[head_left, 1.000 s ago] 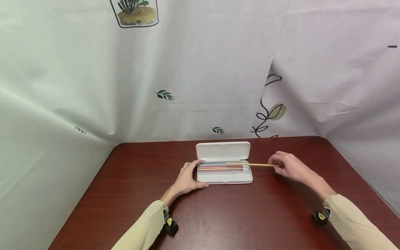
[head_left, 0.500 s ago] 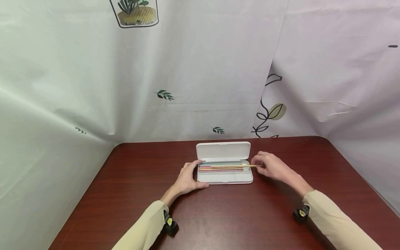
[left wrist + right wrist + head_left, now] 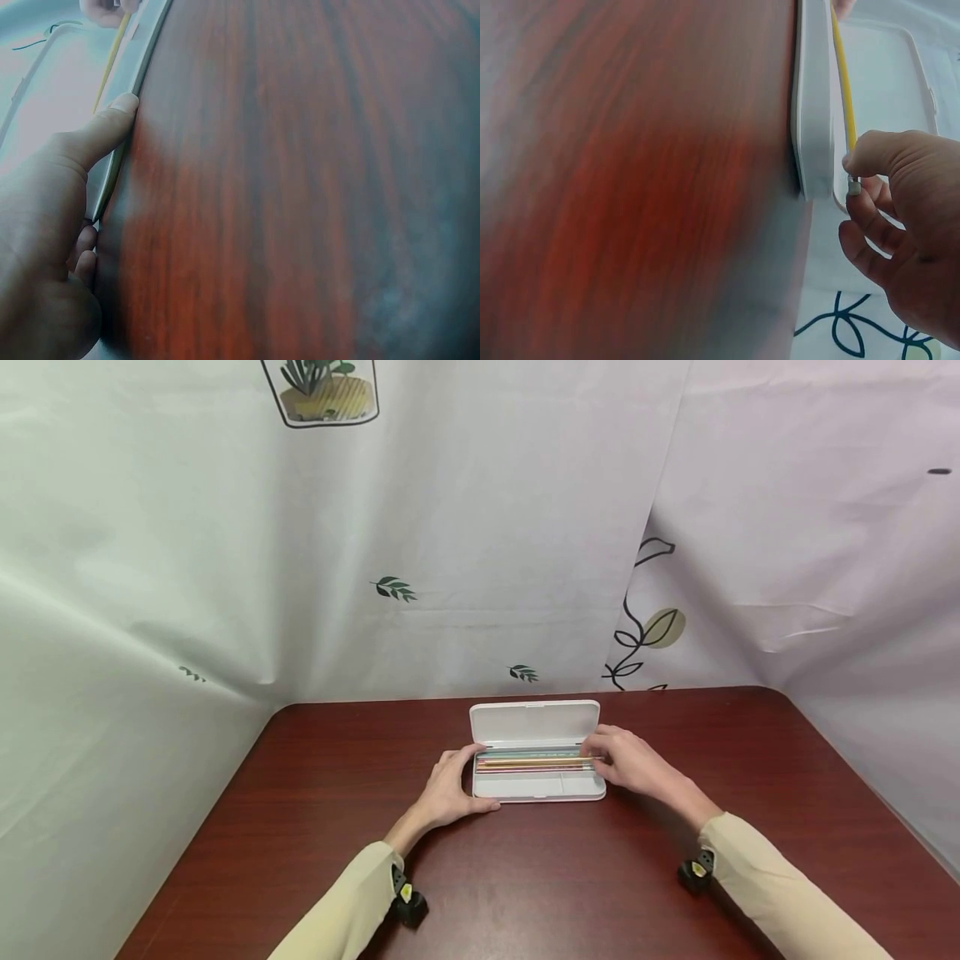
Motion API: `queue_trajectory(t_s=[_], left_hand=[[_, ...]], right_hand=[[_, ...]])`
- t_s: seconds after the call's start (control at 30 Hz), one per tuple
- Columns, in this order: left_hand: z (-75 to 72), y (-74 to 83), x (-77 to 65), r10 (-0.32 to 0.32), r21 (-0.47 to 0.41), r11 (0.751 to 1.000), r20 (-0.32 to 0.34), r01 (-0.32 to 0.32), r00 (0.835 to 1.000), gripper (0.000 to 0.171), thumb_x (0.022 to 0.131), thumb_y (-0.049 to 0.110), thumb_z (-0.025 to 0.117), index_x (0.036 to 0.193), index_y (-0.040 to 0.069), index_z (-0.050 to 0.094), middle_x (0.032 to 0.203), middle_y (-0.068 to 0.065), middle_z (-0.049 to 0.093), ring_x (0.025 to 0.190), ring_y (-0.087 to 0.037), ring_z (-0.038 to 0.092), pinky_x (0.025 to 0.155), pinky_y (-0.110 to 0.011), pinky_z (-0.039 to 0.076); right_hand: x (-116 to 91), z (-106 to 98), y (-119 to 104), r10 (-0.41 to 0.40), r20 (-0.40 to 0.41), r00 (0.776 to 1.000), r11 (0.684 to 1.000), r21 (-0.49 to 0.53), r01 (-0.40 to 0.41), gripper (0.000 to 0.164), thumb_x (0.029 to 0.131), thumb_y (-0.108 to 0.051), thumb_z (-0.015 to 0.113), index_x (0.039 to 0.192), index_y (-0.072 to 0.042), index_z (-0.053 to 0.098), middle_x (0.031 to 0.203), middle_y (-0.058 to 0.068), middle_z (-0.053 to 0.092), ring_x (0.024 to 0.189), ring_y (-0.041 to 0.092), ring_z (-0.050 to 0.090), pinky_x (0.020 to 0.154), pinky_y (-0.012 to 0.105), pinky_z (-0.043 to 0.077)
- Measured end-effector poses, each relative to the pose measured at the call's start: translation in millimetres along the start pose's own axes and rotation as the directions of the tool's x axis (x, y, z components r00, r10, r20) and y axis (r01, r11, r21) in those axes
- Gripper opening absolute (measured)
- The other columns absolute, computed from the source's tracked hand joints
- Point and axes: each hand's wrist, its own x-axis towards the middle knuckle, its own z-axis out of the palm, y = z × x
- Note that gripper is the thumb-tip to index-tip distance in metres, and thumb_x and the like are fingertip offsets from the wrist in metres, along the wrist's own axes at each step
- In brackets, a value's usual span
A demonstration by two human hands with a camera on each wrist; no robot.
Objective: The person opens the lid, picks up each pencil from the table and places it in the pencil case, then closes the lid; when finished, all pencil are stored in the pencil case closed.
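Observation:
A white pencil case (image 3: 517,788) lies on the table with its lid (image 3: 536,723) raised at the back. Several coloured pencils (image 3: 517,767) lie side by side in its long rear compartment. My left hand (image 3: 446,787) holds the case's left end, thumb at the front edge and fingers toward the back. At the right end, my right hand (image 3: 630,762) pinches a yellow pencil (image 3: 844,82) near its eraser end between thumb and fingers. That pencil stretches leftward over the compartment; whether it touches the others I cannot tell.
The case's front part has a divider (image 3: 562,783) toward the right. Beneath everything is a dark red-brown wooden table (image 3: 540,877). A pale patterned cloth (image 3: 480,527) hangs behind the table's far edge and along its sides.
My right hand has moved left, bringing the yellow pencil from beyond the case's right end to over the rear compartment. The left hand and the case have stayed put.

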Motion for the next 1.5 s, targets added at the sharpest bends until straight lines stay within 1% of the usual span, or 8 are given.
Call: queue_trajectory(t_s=[0.23, 0.43, 0.7, 0.9, 1.03, 1.2, 1.4, 1.5], left_hand=[[0.7, 0.8, -0.3, 0.005, -0.007, 1.0, -0.003, -0.005, 1.0, 0.087, 0.067, 0.035, 0.093, 0.142, 0.019, 0.051, 0.128, -0.011, 0.056, 0.122, -0.033, 0.045, 0.097, -0.054, 0.037], [0.7, 1.5, -0.1, 0.014, -0.011, 1.0, -0.009, -0.014, 1.0, 0.088, 0.067, 0.037, 0.093, 0.142, 0.019, 0.051, 0.128, -0.01, 0.056, 0.122, -0.032, 0.046, 0.096, -0.055, 0.038], [-0.5, 1.1, 0.0, 0.011, -0.002, 1.0, -0.005, -0.012, 1.0, 0.088, 0.067, 0.037, 0.093, 0.142, 0.019, 0.051, 0.129, -0.01, 0.056, 0.122, -0.033, 0.046, 0.097, -0.055, 0.038], [-1.4, 0.8, -0.5, 0.024, -0.009, 1.0, -0.007, -0.024, 1.0, 0.089, 0.067, 0.037, 0.093, 0.142, 0.017, 0.051, 0.127, -0.011, 0.057, 0.121, -0.033, 0.046, 0.095, -0.055, 0.038], [-0.8, 0.2, -0.7, 0.023, -0.007, 1.0, -0.005, -0.023, 1.0, 0.089, 0.067, 0.038, 0.092, 0.143, 0.017, 0.05, 0.128, -0.011, 0.056, 0.121, -0.033, 0.046, 0.096, -0.055, 0.038], [0.7, 0.2, -0.2, 0.011, -0.005, 1.0, -0.007, -0.011, 1.0, 0.089, 0.067, 0.037, 0.092, 0.143, 0.019, 0.051, 0.128, -0.01, 0.056, 0.122, -0.032, 0.045, 0.096, -0.054, 0.037], [0.8, -0.1, 0.1, 0.014, -0.002, 1.0, -0.011, -0.014, 1.0, 0.088, 0.066, 0.036, 0.093, 0.142, 0.019, 0.052, 0.127, -0.009, 0.057, 0.121, -0.032, 0.046, 0.096, -0.054, 0.038], [-0.2, -0.3, -0.1, 0.015, -0.005, 1.0, -0.013, -0.015, 1.0, 0.088, 0.066, 0.036, 0.093, 0.142, 0.019, 0.052, 0.127, -0.009, 0.057, 0.121, -0.031, 0.046, 0.096, -0.053, 0.037]], right_hand=[[5.0, 4.3, -5.8, 0.003, 0.019, 1.0, 1.0, 0.001, -0.003, 0.017, 0.082, 0.005, 0.071, 0.09, -0.011, 0.072, 0.087, -0.005, 0.057, 0.077, 0.014, 0.052, 0.066, 0.033, 0.046], [2.7, 4.1, -4.5, -0.018, -0.02, 1.0, 1.0, -0.007, 0.018, 0.016, 0.082, 0.002, 0.075, 0.091, -0.011, 0.073, 0.088, -0.004, 0.057, 0.077, 0.014, 0.052, 0.066, 0.033, 0.047], [-5.5, -6.4, 6.4, 0.005, -0.138, 0.99, 1.0, -0.003, -0.005, 0.012, 0.082, 0.002, 0.075, 0.091, -0.006, 0.072, 0.088, -0.002, 0.059, 0.075, 0.013, 0.058, 0.067, 0.035, 0.05], [-7.8, -14.8, 13.7, 0.012, -0.3, 0.954, 0.998, 0.067, 0.008, 0.015, 0.08, 0.008, 0.071, 0.09, -0.003, 0.071, 0.084, -0.001, 0.062, 0.072, 0.014, 0.057, 0.062, 0.032, 0.049], [-5.4, -18.4, 14.4, 0.065, -0.383, 0.921, 0.993, 0.115, -0.022, 0.017, 0.081, 0.01, 0.069, 0.095, 0.0, 0.07, 0.084, 0.001, 0.063, 0.072, 0.015, 0.058, 0.061, 0.034, 0.049], [0.0, -23.2, 11.2, 0.178, -0.407, 0.896, 0.972, 0.212, -0.097, 0.018, 0.087, 0.006, 0.066, 0.105, 0.002, 0.069, 0.089, 0.007, 0.066, 0.077, 0.019, 0.059, 0.066, 0.039, 0.05], [6.8, -26.9, 10.5, 0.275, -0.37, 0.887, 0.936, 0.313, -0.16, 0.019, 0.092, 0.001, 0.063, 0.111, 0.002, 0.068, 0.091, 0.009, 0.066, 0.08, 0.02, 0.057, 0.069, 0.024, 0.045], [11.4, -27.1, 10.7, 0.307, -0.339, 0.889, 0.92, 0.345, -0.186, 0.02, 0.094, -0.001, 0.063, 0.114, 0.002, 0.067, 0.094, 0.011, 0.066, 0.082, 0.021, 0.059, 0.071, 0.022, 0.044]])
